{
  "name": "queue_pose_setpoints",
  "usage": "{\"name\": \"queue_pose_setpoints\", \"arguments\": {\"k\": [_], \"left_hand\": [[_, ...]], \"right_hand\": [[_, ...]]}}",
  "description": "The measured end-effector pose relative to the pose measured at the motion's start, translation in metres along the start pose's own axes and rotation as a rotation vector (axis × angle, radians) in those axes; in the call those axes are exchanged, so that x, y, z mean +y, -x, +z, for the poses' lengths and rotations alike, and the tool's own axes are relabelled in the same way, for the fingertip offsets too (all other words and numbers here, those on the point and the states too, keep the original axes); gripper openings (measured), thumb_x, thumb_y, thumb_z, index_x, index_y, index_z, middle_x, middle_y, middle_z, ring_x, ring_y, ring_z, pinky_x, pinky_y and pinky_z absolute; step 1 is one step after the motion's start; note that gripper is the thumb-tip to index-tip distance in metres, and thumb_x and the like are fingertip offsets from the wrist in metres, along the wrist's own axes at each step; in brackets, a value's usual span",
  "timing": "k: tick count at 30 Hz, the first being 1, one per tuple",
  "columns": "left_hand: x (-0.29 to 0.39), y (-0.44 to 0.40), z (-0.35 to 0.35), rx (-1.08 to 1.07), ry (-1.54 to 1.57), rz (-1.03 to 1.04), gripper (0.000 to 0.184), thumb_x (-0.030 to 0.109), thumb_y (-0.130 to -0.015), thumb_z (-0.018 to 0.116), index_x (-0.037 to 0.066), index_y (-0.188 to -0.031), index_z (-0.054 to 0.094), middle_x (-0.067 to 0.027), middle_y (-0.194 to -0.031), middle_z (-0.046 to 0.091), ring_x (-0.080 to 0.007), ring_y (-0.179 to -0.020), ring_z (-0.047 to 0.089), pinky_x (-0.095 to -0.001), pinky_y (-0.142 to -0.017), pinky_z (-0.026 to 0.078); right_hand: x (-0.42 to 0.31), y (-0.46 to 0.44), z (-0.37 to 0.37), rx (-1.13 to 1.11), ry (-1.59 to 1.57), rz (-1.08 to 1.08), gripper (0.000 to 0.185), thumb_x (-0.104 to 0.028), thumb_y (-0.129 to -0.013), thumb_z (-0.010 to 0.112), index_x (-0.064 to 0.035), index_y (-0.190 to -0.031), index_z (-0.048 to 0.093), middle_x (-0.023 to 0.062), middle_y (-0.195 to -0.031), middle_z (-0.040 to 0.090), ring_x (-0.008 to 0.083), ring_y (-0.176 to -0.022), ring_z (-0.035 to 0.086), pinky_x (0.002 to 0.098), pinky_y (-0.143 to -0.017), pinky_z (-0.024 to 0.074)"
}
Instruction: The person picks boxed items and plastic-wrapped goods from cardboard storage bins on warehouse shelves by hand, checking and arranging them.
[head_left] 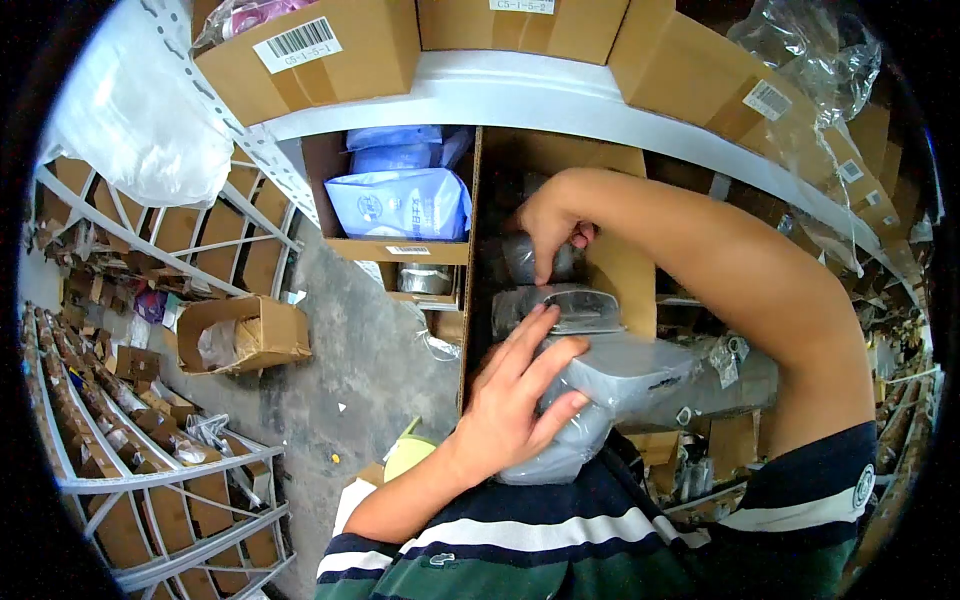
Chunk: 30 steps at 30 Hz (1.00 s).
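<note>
My left hand [520, 395] lies with its fingers spread over several grey items in clear plastic [565, 435], held close to my body at the near end of a long open cardboard box [620, 240]. Its fingertips touch a clear-topped packet [580, 310]. Deeper in the box, my right hand [560, 225] bends downward, its thumb stretched along a dark grey plastic-wrapped item [530, 260] and its other fingers curled. Part of that grip is hidden in shadow. A flat grey piece [640, 370], blurred at its right end, sits beside my left hand.
Blue packets [400, 205] fill the neighbouring box on the left. Labelled cartons [330, 60] line the shelf above a white beam [500, 95]. An open carton [245, 335] stands on the grey floor [350, 400]. Metal racks [180, 490] run along the left side.
</note>
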<state>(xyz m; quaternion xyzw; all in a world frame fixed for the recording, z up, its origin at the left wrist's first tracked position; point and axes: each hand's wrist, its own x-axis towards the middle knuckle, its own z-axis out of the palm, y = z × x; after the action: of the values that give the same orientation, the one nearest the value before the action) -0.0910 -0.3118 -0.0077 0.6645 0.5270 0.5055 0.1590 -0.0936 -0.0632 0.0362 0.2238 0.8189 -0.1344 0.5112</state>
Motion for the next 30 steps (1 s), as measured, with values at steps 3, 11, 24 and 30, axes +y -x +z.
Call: {"name": "queue_pose_setpoints", "arguments": {"k": [3,11,24,30], "left_hand": [[-0.003,0.0,0.001,0.005,0.015,0.024,0.045,0.026,-0.087,0.065,0.002,-0.124,0.057,-0.0301,-0.138,0.049,-0.0471,-0.13,0.047,-0.0488,-0.107,0.039],[0.0,0.001,-0.001,0.014,0.021,0.014,0.046,0.023,-0.085,0.07,0.004,-0.125,0.057,-0.0292,-0.138,0.048,-0.0471,-0.13,0.046,-0.049,-0.107,0.039],[-0.002,-0.001,0.001,0.022,0.017,0.024,0.046,0.024,-0.085,0.072,0.007,-0.125,0.058,-0.0291,-0.134,0.049,-0.0474,-0.128,0.047,-0.0485,-0.105,0.041],[-0.001,0.0,0.001,0.013,-0.003,0.029,0.045,0.021,-0.086,0.068,0.002,-0.125,0.056,-0.0295,-0.136,0.05,-0.0472,-0.129,0.048,-0.049,-0.107,0.04]], "right_hand": [[-0.003,-0.013,-0.011,-0.156,0.067,0.098,0.076,-0.042,-0.074,0.081,-0.0026,-0.133,0.054,0.02,-0.088,0.063,0.0255,-0.069,0.061,0.0406,-0.058,0.0537],[-0.011,-0.014,-0.009,-0.146,0.247,0.141,0.054,-0.04,-0.078,0.08,0.003,-0.109,0.066,0.0144,-0.092,0.063,0.0253,-0.073,0.057,0.0399,-0.06,0.0502],[0.008,0.046,-0.006,0.409,0.119,0.135,0.088,-0.012,-0.08,0.059,0.0009,-0.154,0.014,0.0273,-0.133,0.056,0.0321,-0.116,0.062,0.0436,-0.092,0.0517],[0.03,-0.008,0.029,0.901,0.401,0.065,0.046,-0.011,-0.074,0.065,0.0009,-0.118,0.066,0.0225,-0.125,0.063,0.0325,-0.112,0.063,0.0431,-0.092,0.053]]}}
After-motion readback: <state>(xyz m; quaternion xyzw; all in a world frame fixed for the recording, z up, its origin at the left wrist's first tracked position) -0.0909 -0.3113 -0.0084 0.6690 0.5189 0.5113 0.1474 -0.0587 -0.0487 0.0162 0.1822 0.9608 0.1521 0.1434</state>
